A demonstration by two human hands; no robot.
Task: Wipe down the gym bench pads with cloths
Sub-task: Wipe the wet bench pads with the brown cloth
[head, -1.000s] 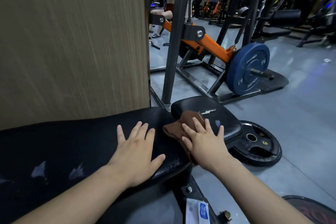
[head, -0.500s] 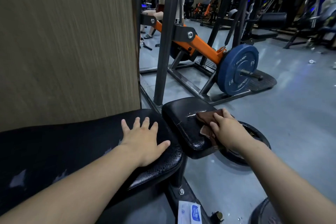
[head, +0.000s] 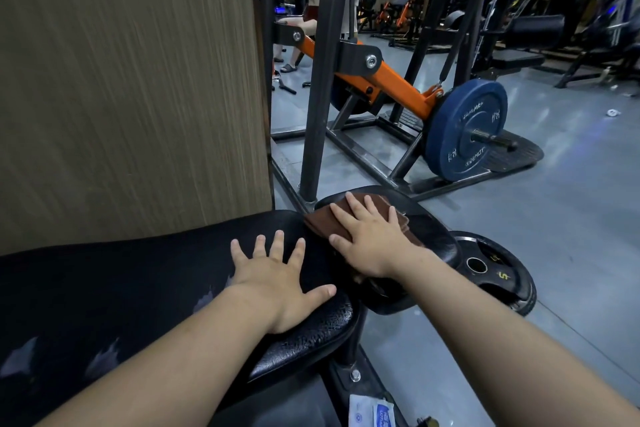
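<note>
The brown cloth [head: 320, 222] lies mostly hidden beneath the right hand [head: 371, 243]. Only its folded left edge and a strip past the fingertips show, so its long axis is hard to tell. It sits on the small seat pad [head: 434, 236], at the end nearest the long bench pad [head: 121, 288]. The long pad runs leftward and is cut off by the frame. The right fingers lie straight and spread, pressing the cloth flat. The left hand [head: 277, 284] rests palm-down on the long pad, its fingers splayed and grasping nothing.

brown cloth [head: 317, 224]: mostly under right hand [head: 372, 241] | long pad [head: 121, 288]: cut off left
</note>
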